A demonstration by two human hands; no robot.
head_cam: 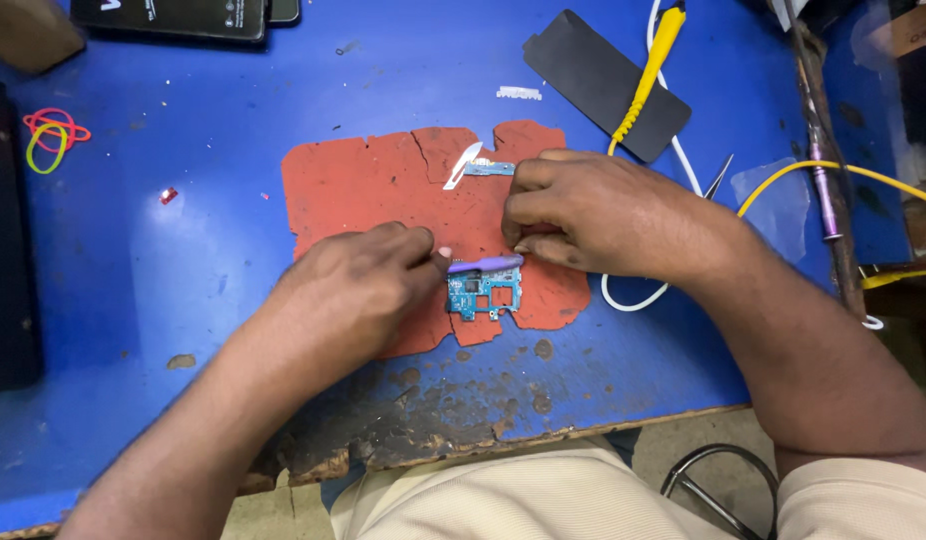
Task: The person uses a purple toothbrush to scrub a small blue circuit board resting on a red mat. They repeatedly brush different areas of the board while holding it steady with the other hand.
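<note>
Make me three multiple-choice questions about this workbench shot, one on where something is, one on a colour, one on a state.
1. Where does the small circuit board lie?
A. on the red mat
B. on the black pad
C. on the bare blue table

2. What colour is the handle of the probe lying across the black pad?
A. green
B. yellow
C. white

3. What is the left hand doing?
A. resting flat and empty
B. pinching a purple-handled tool
C. lifting the board off the mat

Answers: 1 A, the board sits on the mat's lower right part. 2 B, the handle is plainly yellow. 3 B, its fingertips meet the tool's end just above the board.
</note>
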